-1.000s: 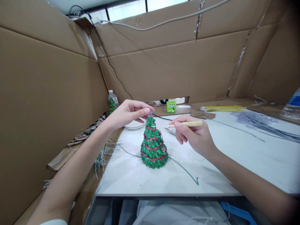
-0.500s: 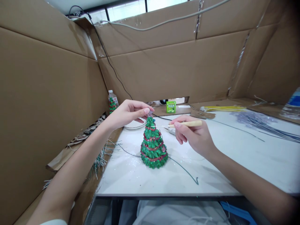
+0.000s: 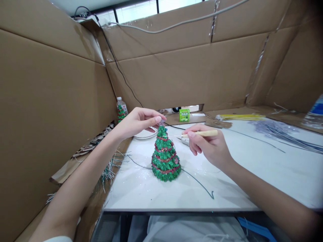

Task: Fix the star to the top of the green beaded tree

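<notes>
A green beaded Christmas tree [image 3: 165, 164] with red garland rings stands upright on the white tabletop [image 3: 141, 195]. My left hand [image 3: 137, 123] pinches its clear star-like top [image 3: 162, 122] between thumb and fingers. On the other side, my right hand [image 3: 209, 144] is closed around the wooden handle of an awl [image 3: 207, 133]. The thin metal shaft points left and meets the tree's upper tier; whether its tip is in the beads I cannot tell. Behind the right fingers lies a partly hidden metallic object [image 3: 185, 140].
Dark wire [image 3: 198, 183] extends from both sides of the tree's base. A green box [image 3: 184, 115] stands at the back. Cut wires [image 3: 108, 171] lie left, yellow strands [image 3: 239, 117] and dark wires [image 3: 297, 137] right. Cardboard walls [image 3: 176, 74] enclose the table; bottles [image 3: 315, 112] stand at both sides.
</notes>
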`<act>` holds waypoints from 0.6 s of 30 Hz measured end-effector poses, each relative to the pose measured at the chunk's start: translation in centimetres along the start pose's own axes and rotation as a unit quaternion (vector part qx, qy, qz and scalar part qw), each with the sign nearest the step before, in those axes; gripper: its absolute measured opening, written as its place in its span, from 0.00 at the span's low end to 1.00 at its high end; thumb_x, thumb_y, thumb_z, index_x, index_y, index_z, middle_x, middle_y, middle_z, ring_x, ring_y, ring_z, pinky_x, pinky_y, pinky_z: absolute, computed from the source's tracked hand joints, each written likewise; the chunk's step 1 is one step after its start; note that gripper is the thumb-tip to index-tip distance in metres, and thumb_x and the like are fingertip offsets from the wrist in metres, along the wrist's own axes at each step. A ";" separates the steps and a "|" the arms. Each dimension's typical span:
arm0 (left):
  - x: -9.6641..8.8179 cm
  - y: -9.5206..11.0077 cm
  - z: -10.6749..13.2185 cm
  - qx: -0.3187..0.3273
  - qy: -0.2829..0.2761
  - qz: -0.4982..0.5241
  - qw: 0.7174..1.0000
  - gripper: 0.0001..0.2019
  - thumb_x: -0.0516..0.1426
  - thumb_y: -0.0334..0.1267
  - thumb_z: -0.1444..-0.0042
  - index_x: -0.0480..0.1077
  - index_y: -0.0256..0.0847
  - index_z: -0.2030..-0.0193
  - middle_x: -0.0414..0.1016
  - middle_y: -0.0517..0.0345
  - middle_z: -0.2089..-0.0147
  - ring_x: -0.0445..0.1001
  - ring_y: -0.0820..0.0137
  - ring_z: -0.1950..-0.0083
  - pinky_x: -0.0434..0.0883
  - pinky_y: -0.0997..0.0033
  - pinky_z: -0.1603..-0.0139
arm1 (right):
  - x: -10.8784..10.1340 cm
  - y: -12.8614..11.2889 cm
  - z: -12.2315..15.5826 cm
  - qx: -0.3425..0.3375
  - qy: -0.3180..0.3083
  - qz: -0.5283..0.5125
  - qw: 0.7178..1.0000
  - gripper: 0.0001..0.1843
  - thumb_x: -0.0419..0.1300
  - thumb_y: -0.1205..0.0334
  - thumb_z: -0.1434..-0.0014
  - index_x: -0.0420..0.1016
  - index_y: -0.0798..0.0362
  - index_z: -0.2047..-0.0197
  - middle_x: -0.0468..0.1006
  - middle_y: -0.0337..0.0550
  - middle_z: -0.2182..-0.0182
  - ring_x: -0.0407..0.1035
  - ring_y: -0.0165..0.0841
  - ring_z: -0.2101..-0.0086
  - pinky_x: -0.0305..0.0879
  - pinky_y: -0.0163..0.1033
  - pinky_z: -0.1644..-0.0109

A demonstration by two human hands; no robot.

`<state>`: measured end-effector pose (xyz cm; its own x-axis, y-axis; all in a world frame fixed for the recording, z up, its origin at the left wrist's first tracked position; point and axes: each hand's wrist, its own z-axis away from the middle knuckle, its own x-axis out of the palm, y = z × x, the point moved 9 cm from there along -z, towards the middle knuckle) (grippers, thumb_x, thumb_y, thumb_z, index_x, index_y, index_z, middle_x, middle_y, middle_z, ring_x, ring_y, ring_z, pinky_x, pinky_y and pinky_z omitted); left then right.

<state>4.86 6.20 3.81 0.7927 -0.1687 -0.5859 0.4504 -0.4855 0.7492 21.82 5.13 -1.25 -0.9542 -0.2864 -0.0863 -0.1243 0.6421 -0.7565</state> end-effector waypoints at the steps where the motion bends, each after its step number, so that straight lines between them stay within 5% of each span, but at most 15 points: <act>1: 0.0 0.0 0.0 -0.001 0.000 0.001 1.000 0.17 0.59 0.48 0.44 0.76 0.39 0.55 0.80 0.52 0.57 0.78 0.70 0.60 0.77 0.75 0.61 | 0.0 0.0 0.0 0.000 -0.001 0.000 1.000 0.10 0.58 0.58 0.41 0.74 0.54 0.70 0.63 0.32 0.86 0.59 0.23 0.85 0.57 0.31 0.84; 11: 0.0 0.1 -0.1 0.008 0.000 -0.002 1.000 0.17 0.59 0.48 0.44 0.76 0.38 0.54 0.80 0.52 0.58 0.78 0.71 0.60 0.77 0.75 0.61 | 0.1 0.4 0.1 0.001 -0.016 -0.012 1.000 0.10 0.58 0.57 0.39 0.74 0.54 0.66 0.64 0.31 0.86 0.59 0.23 0.85 0.58 0.31 0.83; 18: 0.0 0.1 0.0 0.005 0.001 0.003 1.000 0.15 0.59 0.46 0.43 0.76 0.38 0.55 0.80 0.53 0.58 0.77 0.72 0.60 0.76 0.76 0.61 | 0.3 0.2 0.2 -0.015 -0.025 -0.016 0.999 0.10 0.57 0.57 0.38 0.74 0.55 0.65 0.70 0.36 0.76 0.65 0.23 0.82 0.61 0.31 0.83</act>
<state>4.88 6.20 3.88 0.7967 -0.1694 -0.5801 0.4413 -0.4926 0.7500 21.54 5.09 -1.57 -0.9350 -0.3414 -0.0959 -0.1627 0.6533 -0.7394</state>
